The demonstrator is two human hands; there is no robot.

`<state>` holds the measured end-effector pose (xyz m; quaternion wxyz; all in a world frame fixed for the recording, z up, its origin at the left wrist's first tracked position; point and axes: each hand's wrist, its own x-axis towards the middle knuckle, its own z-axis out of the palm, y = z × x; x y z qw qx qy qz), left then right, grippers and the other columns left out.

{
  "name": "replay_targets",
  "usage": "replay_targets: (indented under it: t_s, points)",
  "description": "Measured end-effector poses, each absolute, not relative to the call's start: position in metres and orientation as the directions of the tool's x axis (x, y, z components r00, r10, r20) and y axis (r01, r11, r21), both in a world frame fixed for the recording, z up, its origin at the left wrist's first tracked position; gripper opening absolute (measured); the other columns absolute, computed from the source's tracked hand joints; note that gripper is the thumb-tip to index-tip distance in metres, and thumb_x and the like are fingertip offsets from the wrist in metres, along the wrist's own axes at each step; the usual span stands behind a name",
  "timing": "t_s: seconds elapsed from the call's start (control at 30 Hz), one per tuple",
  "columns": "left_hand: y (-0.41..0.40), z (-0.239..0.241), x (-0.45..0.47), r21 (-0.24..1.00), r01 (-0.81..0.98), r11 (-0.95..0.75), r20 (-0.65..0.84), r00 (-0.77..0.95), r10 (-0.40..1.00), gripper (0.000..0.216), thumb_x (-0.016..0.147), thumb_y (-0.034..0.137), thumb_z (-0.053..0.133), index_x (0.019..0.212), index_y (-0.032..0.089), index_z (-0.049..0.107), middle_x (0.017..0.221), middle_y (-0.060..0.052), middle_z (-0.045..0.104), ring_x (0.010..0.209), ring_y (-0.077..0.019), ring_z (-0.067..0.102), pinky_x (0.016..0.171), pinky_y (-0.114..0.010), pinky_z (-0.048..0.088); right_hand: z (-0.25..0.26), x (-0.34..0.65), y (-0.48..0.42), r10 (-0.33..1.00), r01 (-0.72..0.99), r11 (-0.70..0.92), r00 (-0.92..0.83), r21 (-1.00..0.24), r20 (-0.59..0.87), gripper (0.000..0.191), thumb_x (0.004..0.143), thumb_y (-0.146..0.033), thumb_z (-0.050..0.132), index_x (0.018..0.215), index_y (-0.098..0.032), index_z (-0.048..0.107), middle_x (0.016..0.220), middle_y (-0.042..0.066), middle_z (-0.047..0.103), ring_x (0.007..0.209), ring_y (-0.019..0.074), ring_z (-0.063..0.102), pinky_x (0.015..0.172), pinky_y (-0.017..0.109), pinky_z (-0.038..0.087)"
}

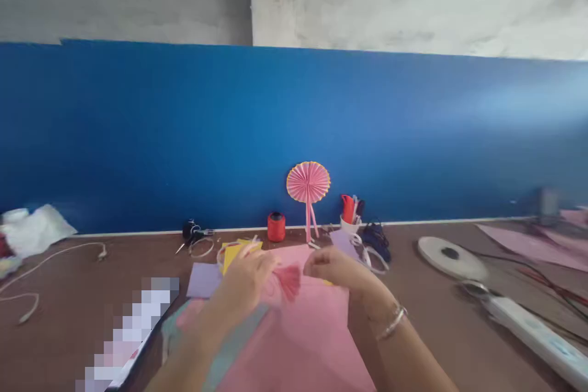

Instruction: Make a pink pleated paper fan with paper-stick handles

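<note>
My left hand [250,272] is closed at the narrow end of a red tassel-like, fan-shaped piece [289,282], its loose end spreading to the right. Close by on the right, my right hand [333,266] has its fingers curled together in a pinch. Anything between them is too small or blurred to make out. Under both hands lie pink paper sheets [312,331]. A round pleated pink paper fan [308,182] with a yellow edge leans upright against the blue wall, pink strips hanging below it.
Behind my hands stand a red thread spool [276,227] and a white cup [350,224] of tools. Purple paper [203,280] and yellow paper [239,251] lie left. On the right are a white tape roll [452,259] and power strip [533,337]; a phone-like device [138,334] lies left.
</note>
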<state>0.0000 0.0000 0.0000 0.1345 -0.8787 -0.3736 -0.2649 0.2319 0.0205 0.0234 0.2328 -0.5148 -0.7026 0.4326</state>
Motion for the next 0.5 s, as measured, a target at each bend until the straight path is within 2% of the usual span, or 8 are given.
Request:
replay_targets:
  t_s: [0.13,0.23,0.3,0.4,0.5]
  points:
    - [0.011,0.001,-0.014,0.009,0.886,-0.463,0.677,0.336,0.655,0.033,0.082,0.003,0.037,0.107,0.017,0.054,0.089,-0.007,0.069,0.084,-0.0212,0.062,0.088,-0.040,0.035,0.040,0.229,0.001,0.828,0.528,0.133,-0.524,-0.839,-0.198,0.015,0.071,-0.026,0.058,0.072,-0.015,0.068,0.058,-0.003,0.051,0.052,0.0068,0.039,0.046,0.018,0.028]
    - [0.016,0.004,-0.023,0.049,0.926,-0.374,0.684,0.242,0.689,0.032,0.083,0.004,0.038,0.109,0.015,0.053,0.083,-0.007,0.069,0.080,-0.0213,0.062,0.088,-0.039,0.034,0.042,0.226,-0.004,0.851,0.551,0.206,-0.508,-0.809,-0.129,0.018,0.074,-0.028,0.056,0.072,-0.016,0.069,0.058,-0.003,0.052,0.052,0.0076,0.039,0.045,0.019,0.028]
    - [0.015,0.006,-0.026,0.056,0.910,-0.411,0.589,0.302,0.749,0.034,0.080,0.002,0.038,0.108,0.016,0.053,0.078,-0.006,0.068,0.078,-0.0210,0.062,0.087,-0.038,0.034,0.040,0.225,-0.004,0.902,0.569,0.255,-0.432,-0.782,-0.020,0.019,0.075,-0.028,0.055,0.070,-0.017,0.069,0.061,-0.001,0.054,0.054,0.0085,0.041,0.046,0.019,0.029]
    - [0.010,0.010,-0.023,0.119,0.863,-0.492,0.377,0.419,0.826,0.035,0.075,0.001,0.041,0.101,0.018,0.056,0.085,-0.007,0.068,0.083,-0.0223,0.061,0.083,-0.036,0.036,0.039,0.226,-0.001,0.932,0.558,0.324,-0.328,-0.764,0.155,0.020,0.077,-0.028,0.054,0.073,-0.018,0.070,0.069,0.001,0.059,0.060,0.0110,0.047,0.050,0.020,0.034]
    - [0.003,0.013,-0.017,0.365,0.826,-0.430,0.231,0.367,0.901,0.033,0.074,0.005,0.041,0.097,0.021,0.059,0.085,-0.004,0.066,0.084,-0.0215,0.060,0.075,-0.032,0.039,0.039,0.228,0.001,0.933,0.512,0.343,-0.284,-0.788,0.221,0.021,0.076,-0.030,0.055,0.078,-0.017,0.072,0.073,0.003,0.059,0.061,0.0115,0.047,0.050,0.021,0.034]
